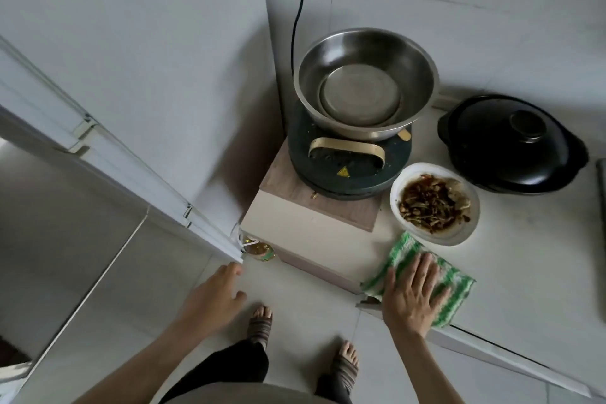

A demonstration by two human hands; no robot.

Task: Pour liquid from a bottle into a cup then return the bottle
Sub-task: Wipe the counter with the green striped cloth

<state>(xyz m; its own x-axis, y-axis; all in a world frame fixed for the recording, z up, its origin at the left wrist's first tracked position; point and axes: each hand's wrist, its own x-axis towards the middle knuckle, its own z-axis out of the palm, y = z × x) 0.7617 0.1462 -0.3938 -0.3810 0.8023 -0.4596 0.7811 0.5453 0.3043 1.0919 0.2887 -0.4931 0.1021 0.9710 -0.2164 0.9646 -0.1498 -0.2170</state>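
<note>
White bench runs out ahead of the right hand, and nearly everything in the room sits on it. Farthest beyond that hand, up on a wooden block, a steel bowl rests on a round dark cooker. Off to the hand's far right side a black lidded pot stands on the bench, and between pot and hand a white plate of food scraps lies just past the fingertips.

Directly under the right hand is a green and white cloth; the palm lies flat on it with the fingers straight and spread, holding nothing. The left hand hangs lower, over the floor, fingers loosely extended and empty, reaching toward the bottom edge of a white door.

Smallest of all, just ahead of the left fingertips, a bottle of amber liquid stands on the floor, tucked under the block's corner and partly hidden by the door edge. I can't make out its cap.

By my reckoning the job has barely begun: the bottle is not yet lifted, no cup shows anywhere, and both steps, the pour and the return, remain. Fetching that bottle looks like step 1.
</note>
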